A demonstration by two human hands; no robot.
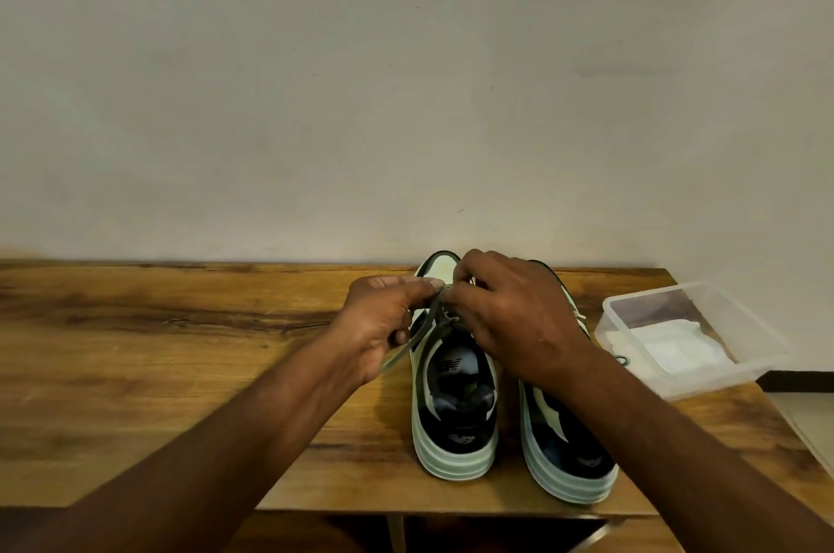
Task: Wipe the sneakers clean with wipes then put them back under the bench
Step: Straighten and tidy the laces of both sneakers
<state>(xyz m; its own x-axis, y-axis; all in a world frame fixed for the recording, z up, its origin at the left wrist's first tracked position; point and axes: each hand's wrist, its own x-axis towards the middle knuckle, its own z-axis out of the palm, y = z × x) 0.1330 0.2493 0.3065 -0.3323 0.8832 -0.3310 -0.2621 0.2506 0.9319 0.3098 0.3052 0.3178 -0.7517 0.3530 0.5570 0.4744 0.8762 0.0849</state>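
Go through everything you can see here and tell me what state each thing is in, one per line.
Left sneaker: upright on the bench, laces being handled.
Right sneaker: upright beside it, partly hidden by the right arm.
Left hand: pinching a lace.
Right hand: fingers curled at the laces.
Plastic container: open, no lid, white wipes inside.
Wooden bench: carrying both sneakers and the container.

Your two black-and-mint sneakers (456,417) stand side by side, heels toward you, on the bench (158,349); white wipes (668,345) lie right of them.
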